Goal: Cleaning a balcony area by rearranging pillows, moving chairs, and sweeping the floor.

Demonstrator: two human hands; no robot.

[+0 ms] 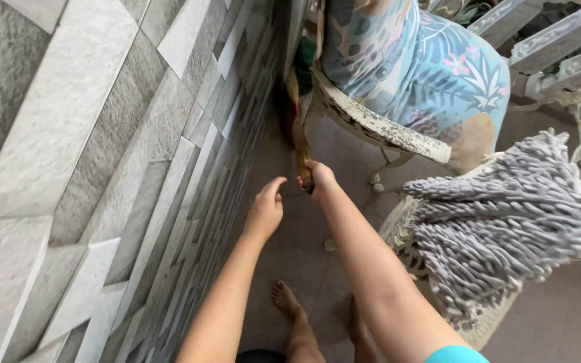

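right hand (pixel 319 176) clamped around the lower end of a yellowish wooden handle (pixel 299 144), which runs up and away from the fist into the narrow gap between the grey stone-tile wall (pixel 102 168) and a weathered white chair (pixel 378 128). left hand (pixel 264 210) sits just beside it, on the wall side, fingers loose and spread, gripping nothing, thumb lifted toward the handle. beyond the right hand a floral blue cloth (pixel 418 67) drapes over that chair; off to the right of the right forearm, a shaggy grey mop head (pixel 499 222) rests on another white chair. bare feet show below both arms on the tiled floor (pixel 297 249). looks like the pick-up stage: one hand has the stick, the other is closing in. getting it free probably wants a second grip and a straight draw back along the wall, minding the chair leg and the hanging cloth.
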